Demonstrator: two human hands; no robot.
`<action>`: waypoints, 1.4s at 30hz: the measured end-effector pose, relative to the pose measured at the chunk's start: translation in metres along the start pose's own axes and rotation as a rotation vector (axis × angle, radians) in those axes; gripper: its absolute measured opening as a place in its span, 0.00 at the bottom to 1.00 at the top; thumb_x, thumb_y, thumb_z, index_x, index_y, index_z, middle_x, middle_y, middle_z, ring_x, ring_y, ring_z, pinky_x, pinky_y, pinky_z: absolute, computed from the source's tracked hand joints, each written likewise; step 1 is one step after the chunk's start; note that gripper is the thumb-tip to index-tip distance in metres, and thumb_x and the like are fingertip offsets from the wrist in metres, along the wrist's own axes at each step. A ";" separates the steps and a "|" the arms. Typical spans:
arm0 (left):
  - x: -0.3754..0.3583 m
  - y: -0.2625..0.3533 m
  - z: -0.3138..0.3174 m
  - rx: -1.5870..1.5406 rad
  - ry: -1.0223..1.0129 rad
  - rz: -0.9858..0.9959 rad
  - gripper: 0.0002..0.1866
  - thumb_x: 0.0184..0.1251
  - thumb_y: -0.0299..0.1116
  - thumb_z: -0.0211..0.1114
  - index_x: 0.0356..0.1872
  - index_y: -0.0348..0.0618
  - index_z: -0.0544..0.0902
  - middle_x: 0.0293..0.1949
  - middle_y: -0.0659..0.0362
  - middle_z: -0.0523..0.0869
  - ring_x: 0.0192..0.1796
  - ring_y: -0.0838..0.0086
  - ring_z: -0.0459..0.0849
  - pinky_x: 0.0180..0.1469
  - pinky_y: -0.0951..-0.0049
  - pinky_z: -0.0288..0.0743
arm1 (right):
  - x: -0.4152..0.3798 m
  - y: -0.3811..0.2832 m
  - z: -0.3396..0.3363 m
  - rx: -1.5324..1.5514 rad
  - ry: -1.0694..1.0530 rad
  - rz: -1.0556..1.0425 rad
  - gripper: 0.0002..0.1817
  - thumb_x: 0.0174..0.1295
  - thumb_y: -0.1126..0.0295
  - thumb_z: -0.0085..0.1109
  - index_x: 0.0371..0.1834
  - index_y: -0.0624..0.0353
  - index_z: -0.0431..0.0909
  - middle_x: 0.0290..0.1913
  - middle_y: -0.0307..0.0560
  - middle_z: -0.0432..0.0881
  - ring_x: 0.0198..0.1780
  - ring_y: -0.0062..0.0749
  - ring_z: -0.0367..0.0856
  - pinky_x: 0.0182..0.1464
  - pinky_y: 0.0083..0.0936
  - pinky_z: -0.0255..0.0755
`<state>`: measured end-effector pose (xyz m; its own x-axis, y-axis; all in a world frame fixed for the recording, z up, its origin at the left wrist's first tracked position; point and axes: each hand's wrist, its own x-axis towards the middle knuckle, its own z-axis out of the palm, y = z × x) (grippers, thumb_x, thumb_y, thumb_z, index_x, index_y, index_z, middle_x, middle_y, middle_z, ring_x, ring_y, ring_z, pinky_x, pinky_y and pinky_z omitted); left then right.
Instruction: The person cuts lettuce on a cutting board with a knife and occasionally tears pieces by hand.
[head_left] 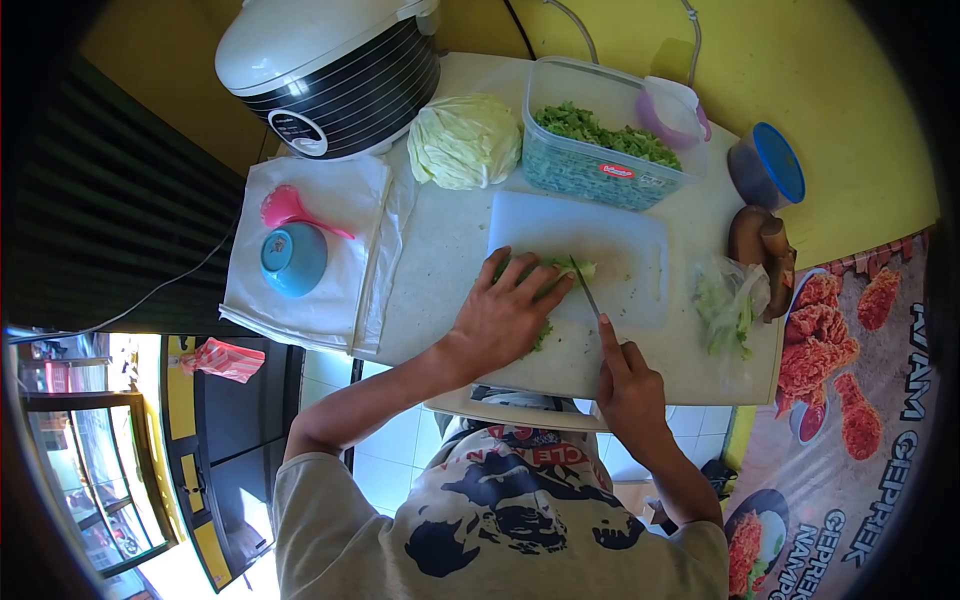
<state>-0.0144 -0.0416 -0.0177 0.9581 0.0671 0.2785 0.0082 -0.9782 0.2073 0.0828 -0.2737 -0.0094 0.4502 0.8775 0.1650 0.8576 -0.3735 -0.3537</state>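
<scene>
A white cutting board [605, 225] lies near the middle of the table. My left hand [508, 308] presses down on green leaves [575, 268] at the board's lower left, its fingers bent over them; most of the leaves are hidden beneath. In my right hand [630, 380] is a knife [584, 287], with the index finger stretched along it and the blade tip at the leaves beside my left fingers. Small green bits are scattered on the board and on the table below it.
Behind the board are a cabbage [465, 142] and a clear container [600, 180] of chopped greens. A rice cooker [330, 80], a blue bowl [293, 260] and a pink ladle [285, 207] are at left. A plastic bag of leaves [728, 305] and a blue-lidded tub [765, 167] are at right.
</scene>
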 end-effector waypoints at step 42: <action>-0.010 0.001 0.005 -0.115 0.031 -0.063 0.29 0.67 0.25 0.64 0.71 0.44 0.75 0.70 0.55 0.80 0.79 0.61 0.70 0.84 0.47 0.54 | 0.003 0.015 -0.027 0.177 0.033 0.021 0.33 0.66 0.80 0.61 0.77 0.58 0.71 0.32 0.53 0.85 0.25 0.44 0.85 0.28 0.39 0.80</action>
<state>-0.0223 -0.0438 -0.0246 0.9474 0.1350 0.2902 0.0332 -0.9432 0.3305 0.1037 -0.2852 0.0102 0.4782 0.8585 0.1852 0.7920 -0.3303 -0.5135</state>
